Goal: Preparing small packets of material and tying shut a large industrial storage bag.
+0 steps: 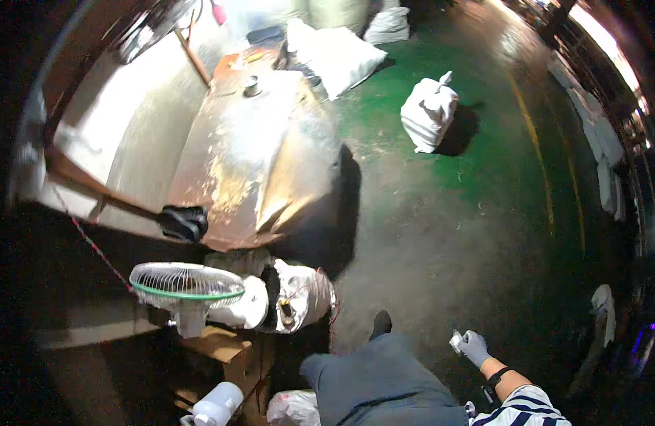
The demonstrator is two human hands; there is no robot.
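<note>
My right hand (pixel 474 347), in a light grey glove, is held out low over the dark green floor, beside my leg. Its fingers are closed on a small whitish, crumpled-looking thing (pixel 456 341), too small to name. A dark band circles my wrist, and a striped sleeve covers the upper part of the arm. My left hand does not show. Nearest to my right hand are my dark trousers (pixel 384 383) and one dark shoe (pixel 382 323).
To the left stand a fan (pixel 188 285) with a green rim, a white sack (pixel 301 297), a cardboard box (pixel 224 346) and a white jug (pixel 218 404). Beyond is a worn table (pixel 235 156) with a metal cup (pixel 251 86). A tied white sack (pixel 428 117) sits on the floor ahead.
</note>
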